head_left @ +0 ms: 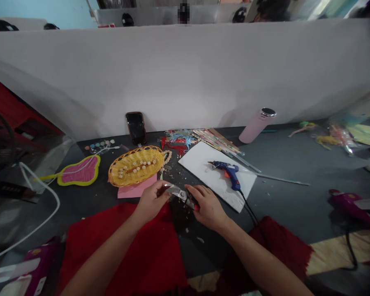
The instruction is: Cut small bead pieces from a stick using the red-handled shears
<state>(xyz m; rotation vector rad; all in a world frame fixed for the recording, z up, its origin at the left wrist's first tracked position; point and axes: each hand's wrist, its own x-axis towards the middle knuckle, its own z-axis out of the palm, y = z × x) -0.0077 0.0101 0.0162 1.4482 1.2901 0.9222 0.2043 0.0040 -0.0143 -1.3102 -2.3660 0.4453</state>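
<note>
My right hand (208, 205) is closed around the red handles of pruning shears (181, 195), whose metal blades point left. At the blade tips, my left hand (152, 200) pinches something too small to make out. Just beyond that hand, a yellow wicker basket (132, 179) holds several small pale pieces and sits partly on pink paper (135, 190). Small pale scraps lie on the dark table around the shears. To the right of my right hand, a blue glue gun (231, 172) rests on a white board (200, 158).
A phone (136, 127) leans against the grey partition (179, 78). A pink bottle (257, 125) stands at the back right. Red cloth (126, 246) covers the front left. Glue sticks (283, 179), tassels (174, 146) and a pink-yellow fan shape (80, 170) lie about. A black cord (249, 207) trails from the glue gun.
</note>
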